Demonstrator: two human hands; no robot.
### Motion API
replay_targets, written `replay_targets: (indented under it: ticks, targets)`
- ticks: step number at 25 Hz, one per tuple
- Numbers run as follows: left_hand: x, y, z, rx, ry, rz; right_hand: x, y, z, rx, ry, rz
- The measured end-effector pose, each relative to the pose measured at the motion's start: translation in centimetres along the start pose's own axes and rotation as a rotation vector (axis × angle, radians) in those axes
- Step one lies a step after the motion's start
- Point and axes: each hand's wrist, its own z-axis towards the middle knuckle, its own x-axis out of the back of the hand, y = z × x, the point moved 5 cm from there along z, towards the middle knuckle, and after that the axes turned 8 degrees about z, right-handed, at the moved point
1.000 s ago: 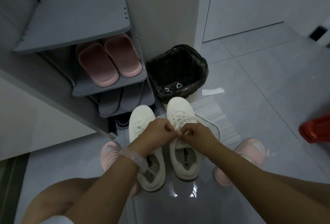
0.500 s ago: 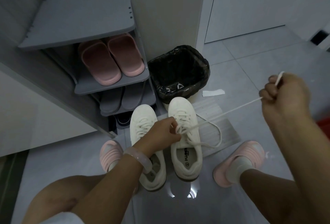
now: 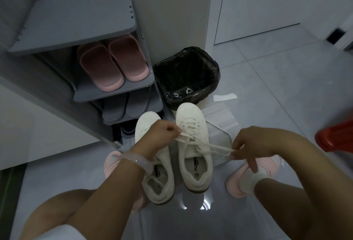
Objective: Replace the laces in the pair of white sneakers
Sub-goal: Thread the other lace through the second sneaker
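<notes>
On the floor between your feet stand the two white sneakers, and your left hand point(image 3: 162, 136) pinches the lace point(image 3: 208, 147) at the right-hand sneaker point(image 3: 193, 144), while your right hand point(image 3: 250, 146) pinches its loose end. You look mid-threading; next, feed that end through an eyelet and keep both sides even.
</notes>
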Motion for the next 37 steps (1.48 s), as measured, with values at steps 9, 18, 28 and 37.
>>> replay_targets:
  ticks: [9,18,28,37]
  targets:
    - [-0.8,2.0,-1.7,-0.131,-0.038,0.405,-0.4,-4.3,3.0,0.184,0.438,0.092]
    - [-2.0,1.0,-1.3,-0.094,-0.079,0.382,-1.7,-4.1,3.5,0.151,0.458,-0.030]
    - [-2.0,0.1,-0.9,-0.057,-0.121,0.292,-2.5,-4.5,4.1,0.222,0.470,-0.035]
    - [-1.8,-0.2,-0.9,0.019,-0.157,0.182,-0.1,-2.9,1.7,0.281,0.287,-0.153]
